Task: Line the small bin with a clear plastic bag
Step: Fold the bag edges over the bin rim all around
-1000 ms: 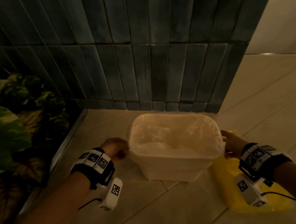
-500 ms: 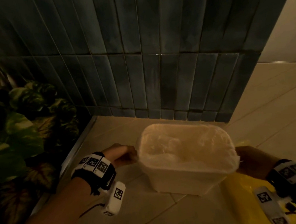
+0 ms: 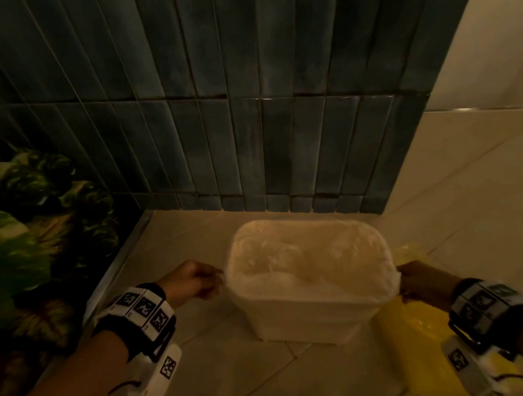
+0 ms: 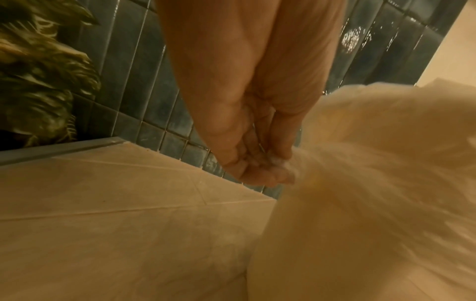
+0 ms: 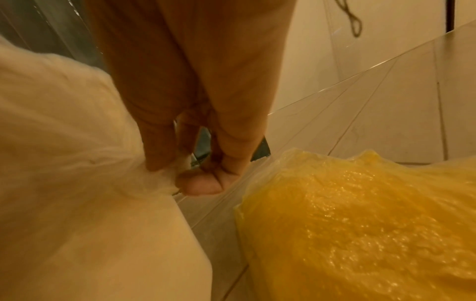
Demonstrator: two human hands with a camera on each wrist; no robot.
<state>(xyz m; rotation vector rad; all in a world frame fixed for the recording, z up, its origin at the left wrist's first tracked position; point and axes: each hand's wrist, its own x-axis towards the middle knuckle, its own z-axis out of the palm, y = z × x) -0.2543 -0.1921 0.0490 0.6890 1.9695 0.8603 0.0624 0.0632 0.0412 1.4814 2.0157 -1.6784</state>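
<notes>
A small cream bin (image 3: 308, 318) stands on the tiled floor in front of the dark tiled wall. A clear plastic bag (image 3: 308, 257) lies inside it, its edge folded over the rim. My left hand (image 3: 195, 282) is at the bin's left side and pinches the bag's edge (image 4: 296, 171) between thumb and fingers (image 4: 268, 177). My right hand (image 3: 420, 281) is at the bin's right side and pinches the bag's edge (image 5: 154, 179) there with thumb (image 5: 203, 185) and fingers. The bin's wall (image 5: 103, 244) fills the lower left of the right wrist view.
A yellow plastic bag (image 3: 421, 319) lies on the floor right of the bin, under my right wrist. Leafy plants (image 3: 24, 229) stand behind a metal strip (image 3: 116, 271) on the left. The dark tiled wall (image 3: 243, 103) rises just behind the bin.
The camera has tipped up, so the bin sits lower in view. Both hands stay at the bin's sides on the bag's edge; the right hand is back in fuller view.
</notes>
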